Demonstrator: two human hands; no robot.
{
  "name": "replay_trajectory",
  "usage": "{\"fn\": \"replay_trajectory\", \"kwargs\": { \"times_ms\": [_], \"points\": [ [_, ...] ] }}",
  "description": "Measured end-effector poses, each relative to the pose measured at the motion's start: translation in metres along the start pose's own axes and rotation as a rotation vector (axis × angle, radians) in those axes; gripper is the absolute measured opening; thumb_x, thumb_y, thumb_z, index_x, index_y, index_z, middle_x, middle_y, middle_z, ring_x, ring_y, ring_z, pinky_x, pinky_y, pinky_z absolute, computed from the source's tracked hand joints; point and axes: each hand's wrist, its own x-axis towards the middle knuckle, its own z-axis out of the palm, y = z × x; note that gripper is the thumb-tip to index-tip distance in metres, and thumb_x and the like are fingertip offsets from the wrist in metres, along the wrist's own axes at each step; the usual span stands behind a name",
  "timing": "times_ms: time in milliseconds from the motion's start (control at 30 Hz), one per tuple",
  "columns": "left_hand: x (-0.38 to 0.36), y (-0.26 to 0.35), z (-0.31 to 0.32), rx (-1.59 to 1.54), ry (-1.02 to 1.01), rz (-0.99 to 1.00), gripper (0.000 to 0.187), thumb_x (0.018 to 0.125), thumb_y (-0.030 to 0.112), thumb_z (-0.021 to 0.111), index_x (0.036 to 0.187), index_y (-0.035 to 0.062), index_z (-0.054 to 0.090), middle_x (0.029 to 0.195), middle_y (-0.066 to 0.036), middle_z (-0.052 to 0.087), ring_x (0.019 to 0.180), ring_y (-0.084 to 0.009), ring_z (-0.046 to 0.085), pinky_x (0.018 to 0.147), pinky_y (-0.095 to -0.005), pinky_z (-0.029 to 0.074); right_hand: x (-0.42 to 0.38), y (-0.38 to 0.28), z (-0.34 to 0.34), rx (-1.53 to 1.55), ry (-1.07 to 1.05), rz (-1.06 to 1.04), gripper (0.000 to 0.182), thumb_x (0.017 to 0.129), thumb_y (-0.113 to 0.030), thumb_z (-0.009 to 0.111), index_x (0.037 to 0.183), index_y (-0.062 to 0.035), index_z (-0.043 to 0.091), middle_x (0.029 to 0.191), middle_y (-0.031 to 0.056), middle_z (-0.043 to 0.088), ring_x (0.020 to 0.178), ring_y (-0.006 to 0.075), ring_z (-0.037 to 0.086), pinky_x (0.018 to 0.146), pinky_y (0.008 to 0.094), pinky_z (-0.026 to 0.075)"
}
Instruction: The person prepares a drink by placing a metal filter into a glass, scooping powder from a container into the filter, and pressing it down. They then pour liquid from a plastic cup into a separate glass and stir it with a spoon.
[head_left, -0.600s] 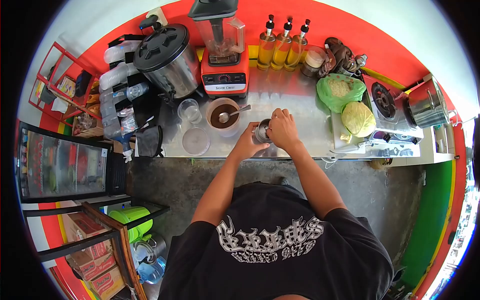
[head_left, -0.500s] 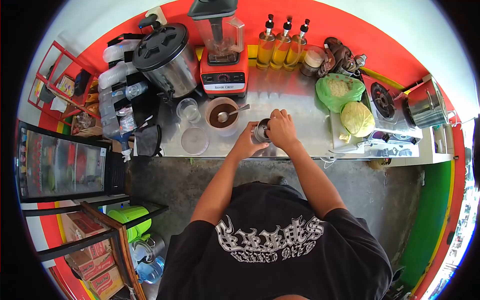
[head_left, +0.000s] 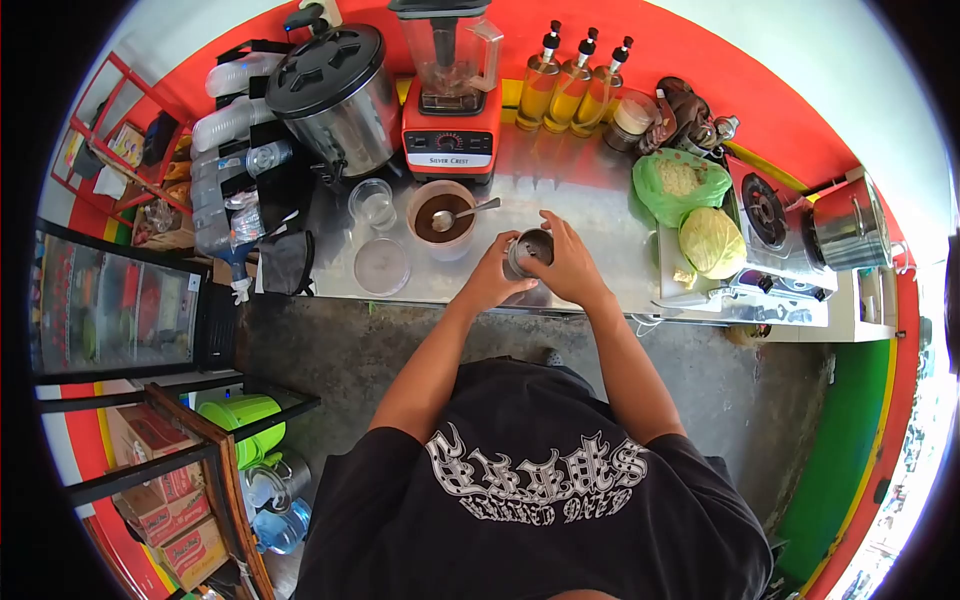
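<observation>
My left hand is wrapped around the left side of a small metal cup above the front part of the steel counter. On the cup's other side, my right hand grips it, its thumb at the rim and the other fingers reaching along the far side. A little dark residue shows inside the cup. To the left of my hands stands a plastic tub of brown powder, with a metal spoon resting in it. Beside that are a clear plastic container and a round translucent lid.
At the back stand a red blender, a large steel pot with a black lid and three pump bottles. Toward the right are a green bag, a cabbage and a gas stove. A fridge is at left.
The fingers of my right hand have come out of the cup and spread around its right side. The cup's opening shows more now. The camera view has shifted slightly.
</observation>
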Motion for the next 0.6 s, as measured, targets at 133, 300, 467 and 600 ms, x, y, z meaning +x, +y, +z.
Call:
{"fn": "replay_trajectory", "kwargs": {
  "times_ms": [133,300,467,600],
  "points": [
    [-0.003,-0.015,0.012,-0.069,0.087,0.078,0.1,0.071,0.013,0.097,0.154,0.0052,0.042,0.14,-0.018,0.064,0.127,-0.0307,0.063,0.11,-0.0426,0.049,-0.007,0.004,0.01,-0.149,-0.098,-0.025,0.091,0.08,-0.028,0.088,0.154,-0.0004,0.043,0.139,0.0223,0.058,0.128,0.0443,0.055,0.109,0.05,0.048],
    [0.02,-0.049,0.021,-0.215,-0.093,-0.01,0.077,0.072,0.005,0.094,0.14,-0.0002,0.059,0.131,-0.017,0.071,0.116,-0.0292,0.07,0.102,-0.0403,0.055,-0.016,0.008,0.02,-0.202,-0.092,-0.071,0.095,0.08,-0.027,0.089,0.157,-0.0001,0.041,0.137,0.0209,0.058,0.127,0.0433,0.056,0.108,0.0489,0.049],
    [0.005,-0.014,0.024,-0.312,0.043,0.014,0.058,0.072,0.002,0.091,0.125,-0.0016,0.068,0.11,-0.016,0.078,0.103,-0.026,0.075,0.093,-0.0384,0.057,-0.019,0.006,0.018,-0.148,-0.113,-0.068,0.094,0.082,-0.023,0.087,0.16,-0.0033,0.039,0.138,0.0191,0.057,0.125,0.042,0.057,0.106,0.0479,0.05],
    [0.012,-0.021,0.017,-0.018,-0.015,0.14,0.055,0.071,0.002,0.09,0.121,-0.0012,0.069,0.107,-0.016,0.078,0.101,-0.026,0.075,0.091,-0.0393,0.057,-0.021,0.009,0.018,-0.053,-0.015,0.022,0.094,0.083,-0.02,0.087,0.161,-0.0032,0.038,0.141,0.019,0.056,0.125,0.0423,0.06,0.104,0.0479,0.052]
  ]
}}
